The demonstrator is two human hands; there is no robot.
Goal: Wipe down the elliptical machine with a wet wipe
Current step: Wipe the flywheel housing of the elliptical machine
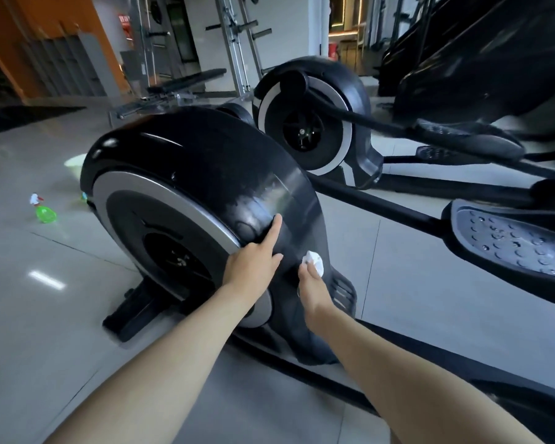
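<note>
At the elliptical machine: the black flywheel housing is faced side-on; the frame's long axis is laid from 8 o'clock out to 3 o'clock, toward the pedal.
Wet wipe: bunched white, pressed on the housing's lower flank, at 12 o'clock of the right hand.
Right hand: the wipe is pinched at the fingertips.
Left hand: laid on the housing, forefinger straight toward 1 o'clock, nothing held.
Coming stroke: judged best led by the right hand, the nearer to the wipe, upward toward 12 o'clock.
</note>
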